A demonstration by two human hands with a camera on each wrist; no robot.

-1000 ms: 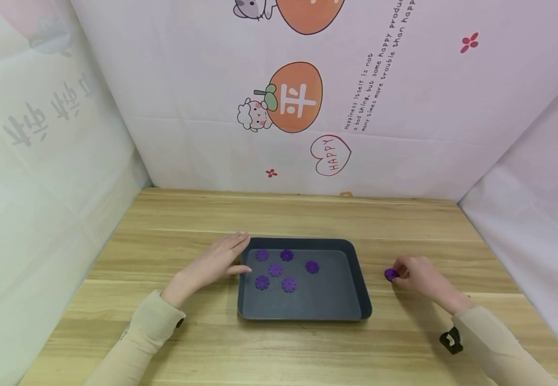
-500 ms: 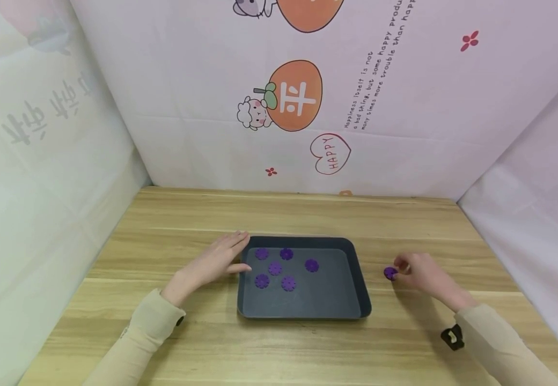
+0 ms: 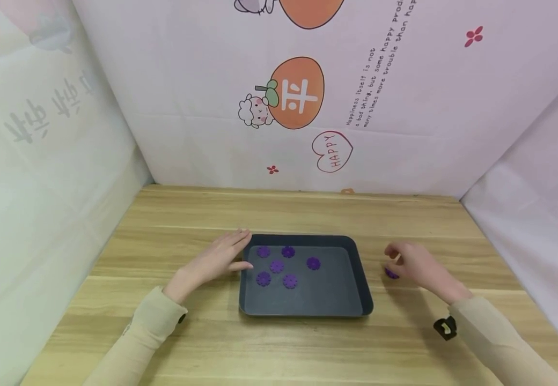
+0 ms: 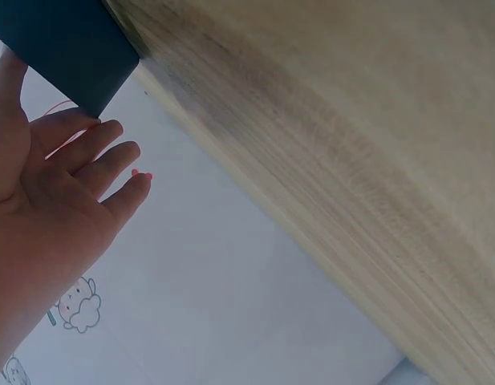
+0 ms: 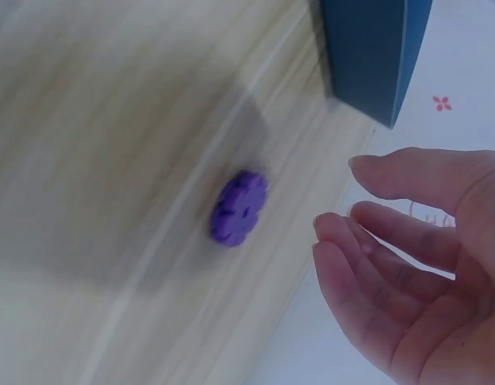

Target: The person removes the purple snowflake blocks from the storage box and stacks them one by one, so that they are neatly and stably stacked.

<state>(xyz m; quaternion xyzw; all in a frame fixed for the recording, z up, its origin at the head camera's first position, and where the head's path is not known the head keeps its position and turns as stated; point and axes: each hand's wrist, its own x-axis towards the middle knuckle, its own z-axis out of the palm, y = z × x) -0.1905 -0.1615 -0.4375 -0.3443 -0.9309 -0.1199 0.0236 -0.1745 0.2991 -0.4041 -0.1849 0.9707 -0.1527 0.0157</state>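
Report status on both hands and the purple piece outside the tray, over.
Left hand at the tray's left edge. Right hand empty, near but not touching the purple piece on the table. Nothing visible between them.

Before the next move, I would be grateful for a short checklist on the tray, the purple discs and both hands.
1. Tray sitting flat on the table: ok, it looks level.
2. Left hand at the tray: ok, it touches the left side near the back corner.
3. Right hand free to grip: ok, its fingers hold nothing.
4. Loose disc in hand: not ok, it lies on the table right of the tray, apart from the fingers.
5. Room in the tray: ok, its six purple discs lie mostly toward the left.
6. Loose disc a single piece, not a stack: cannot tell.
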